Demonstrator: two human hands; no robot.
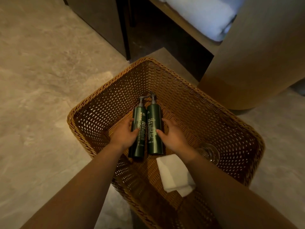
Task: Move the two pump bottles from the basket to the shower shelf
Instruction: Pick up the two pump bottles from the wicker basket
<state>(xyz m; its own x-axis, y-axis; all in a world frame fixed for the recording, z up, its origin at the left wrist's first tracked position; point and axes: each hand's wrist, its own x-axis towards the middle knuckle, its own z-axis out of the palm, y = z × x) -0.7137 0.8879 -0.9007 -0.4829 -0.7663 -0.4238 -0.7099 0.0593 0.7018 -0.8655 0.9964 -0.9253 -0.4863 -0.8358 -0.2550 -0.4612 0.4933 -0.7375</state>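
Two dark green pump bottles lie side by side on the bottom of a brown wicker basket (102, 103), pumps pointing away from me. My left hand (124, 134) wraps the left bottle (140, 123) from its left side, thumb on the label. My right hand (172, 135) curls round the right bottle (154, 138) from the right, thumb on its front. Both bottles still rest on the basket floor. No shower shelf is in view.
A folded white cloth (175, 174) lies in the basket near me, and a clear glass (210, 153) lies at the right wall. Beyond the basket stand a dark cabinet (105, 25) and a large rounded tub (257, 52). Stone floor surrounds it.
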